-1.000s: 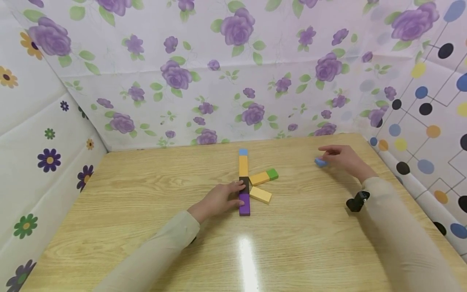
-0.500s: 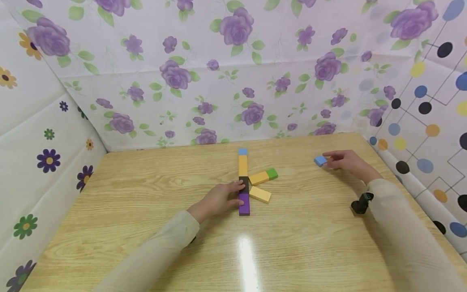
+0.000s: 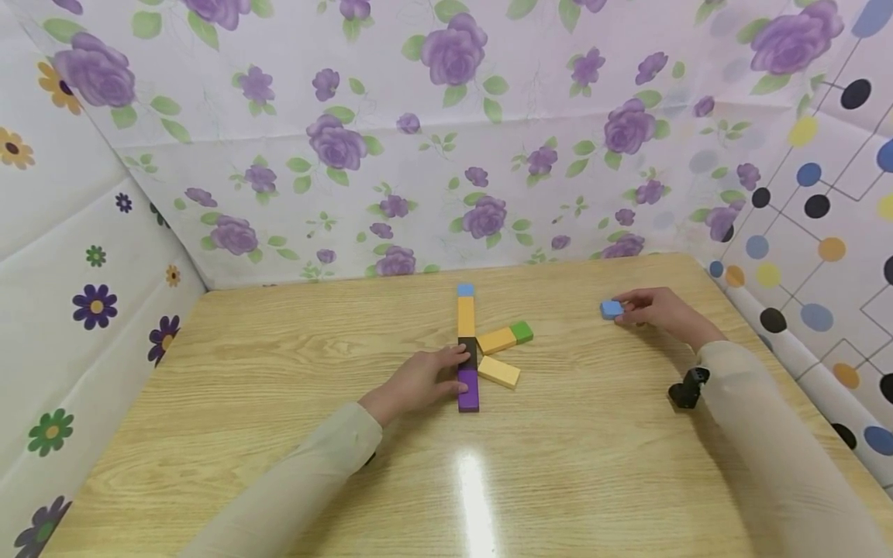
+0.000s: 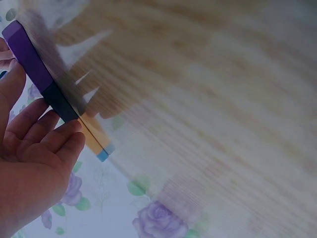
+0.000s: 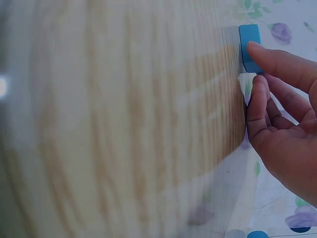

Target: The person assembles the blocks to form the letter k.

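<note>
A straight row of toy blocks lies on the table: light blue [image 3: 465,290] at the far end, then orange [image 3: 466,316], black [image 3: 472,356] and purple [image 3: 469,401]. My left hand [image 3: 412,381] rests against this row from the left, fingertips on the black block and thumb on the purple one. In the left wrist view its fingers are loosely bent along one side of the row. Farther right, my right hand [image 3: 659,312] pinches a small blue block [image 3: 610,310] by its right end. The thumb [image 5: 270,57] shows on that block in the right wrist view.
Right of the row, a second orange block [image 3: 496,341] angles outward with a green block [image 3: 521,332] at its tip. A pale yellow block [image 3: 499,372] slants below it. Flowered cloth [image 3: 391,155] stands along the table's [image 3: 314,333] back edge; dotted cloth [image 3: 816,256] hangs at right.
My right hand has shifted to the blue block's right end, and the block has turned slightly to lie straighter. The left hand and the other blocks stay put.
</note>
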Demonstrator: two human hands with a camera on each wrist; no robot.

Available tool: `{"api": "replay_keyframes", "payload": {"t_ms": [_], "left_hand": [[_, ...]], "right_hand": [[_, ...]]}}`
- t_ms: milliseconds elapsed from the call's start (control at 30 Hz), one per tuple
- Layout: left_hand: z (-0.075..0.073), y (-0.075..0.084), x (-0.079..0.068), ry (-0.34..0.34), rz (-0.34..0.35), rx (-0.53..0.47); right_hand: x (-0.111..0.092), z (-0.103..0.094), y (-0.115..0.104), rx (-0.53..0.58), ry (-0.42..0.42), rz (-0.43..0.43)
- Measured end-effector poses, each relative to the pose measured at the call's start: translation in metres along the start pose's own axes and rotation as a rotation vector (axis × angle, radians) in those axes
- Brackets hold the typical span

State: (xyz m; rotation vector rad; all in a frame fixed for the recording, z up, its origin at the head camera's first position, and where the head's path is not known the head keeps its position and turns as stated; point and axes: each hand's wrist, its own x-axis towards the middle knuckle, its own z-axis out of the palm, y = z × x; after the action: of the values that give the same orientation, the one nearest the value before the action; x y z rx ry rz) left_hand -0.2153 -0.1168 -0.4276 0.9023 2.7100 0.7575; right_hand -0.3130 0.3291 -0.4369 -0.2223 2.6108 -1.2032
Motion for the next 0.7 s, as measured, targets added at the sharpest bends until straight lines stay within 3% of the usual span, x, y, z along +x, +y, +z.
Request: {"api": "replay_keyframes", "payload": {"t_ms": [367,700], "left_hand": [[0.0001,0.0008,0.0001,-0.003,-0.012,0.014],[0.0009,-0.0019,0.0003,0.009,0.018,-0.003]], "right_hand": [[0.0013,0.0017,0.0033,-0.009,0.024,0.006],[-0.0019,0.0078,-0.0044,-0.004,0.013,-0.004]]}}
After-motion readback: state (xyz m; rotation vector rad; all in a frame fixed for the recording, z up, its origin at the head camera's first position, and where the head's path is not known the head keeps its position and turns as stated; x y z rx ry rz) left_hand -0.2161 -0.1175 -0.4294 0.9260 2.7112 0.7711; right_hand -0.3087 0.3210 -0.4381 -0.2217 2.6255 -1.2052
